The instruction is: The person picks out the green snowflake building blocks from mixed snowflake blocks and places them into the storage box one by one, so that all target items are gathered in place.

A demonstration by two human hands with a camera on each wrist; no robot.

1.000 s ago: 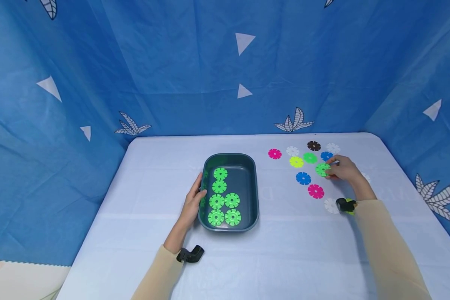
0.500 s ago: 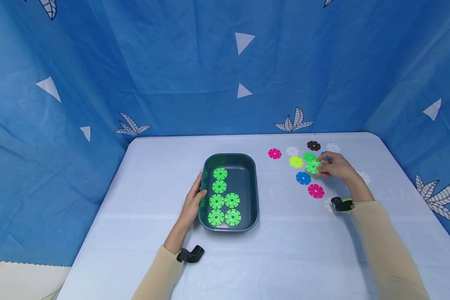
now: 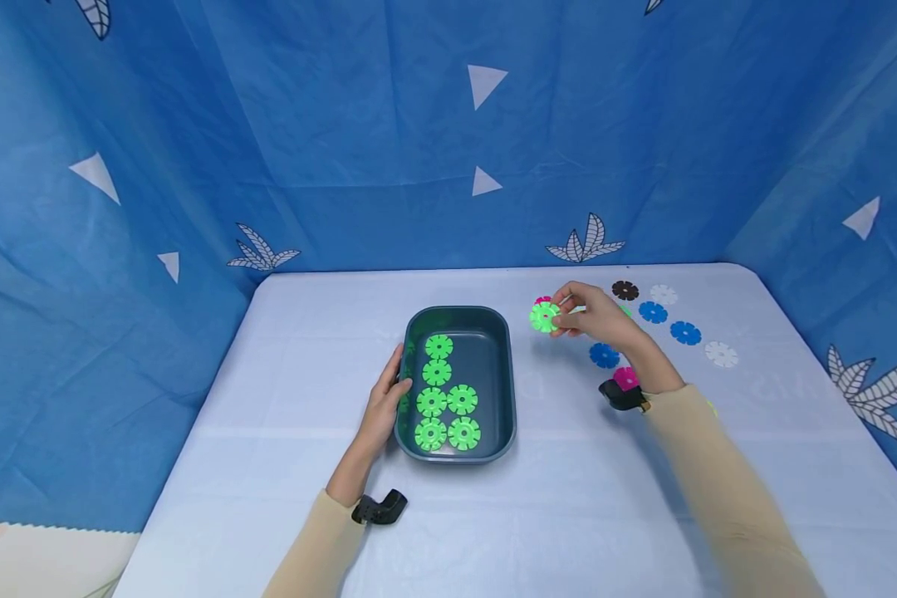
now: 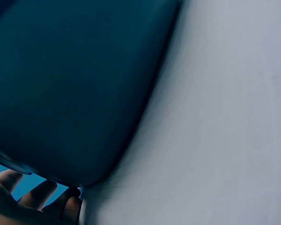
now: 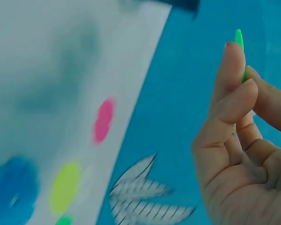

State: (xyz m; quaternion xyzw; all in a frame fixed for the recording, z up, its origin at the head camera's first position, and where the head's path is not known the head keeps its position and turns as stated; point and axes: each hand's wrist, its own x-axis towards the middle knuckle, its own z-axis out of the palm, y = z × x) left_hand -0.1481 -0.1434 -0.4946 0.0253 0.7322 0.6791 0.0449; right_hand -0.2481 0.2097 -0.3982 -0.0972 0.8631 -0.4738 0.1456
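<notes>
My right hand (image 3: pixel 594 316) pinches a green notched plastic disc (image 3: pixel 544 316) by its edge, raised over the table right of the dark tray. In the right wrist view the disc (image 5: pixel 239 40) shows edge-on between thumb and fingertips. My left hand (image 3: pixel 377 411) grips the left side of the dark blue-green tray (image 3: pixel 502 448), thumb over the rim, fingers along the outer wall. Several green discs (image 3: pixel 463 399) lie flat inside, along the tray's left and near end. The left wrist view shows the tray's outer wall (image 4: pixel 75 84) with fingertips (image 4: pixel 40 193) at its rim.
Loose discs lie on the white table (image 3: pixel 284 349) at the right: blue (image 3: pixel 685 333), brown (image 3: pixel 625 290), white (image 3: pixel 721 354) and pink (image 3: pixel 625 379). Others are partly hidden under the right hand and sleeve. A blue curtain (image 3: pixel 389 149) hangs behind the table.
My right hand has carried the green disc left from among the loose discs towards the tray, uncovering blue discs behind it. The left hand and the tray have stayed in place.
</notes>
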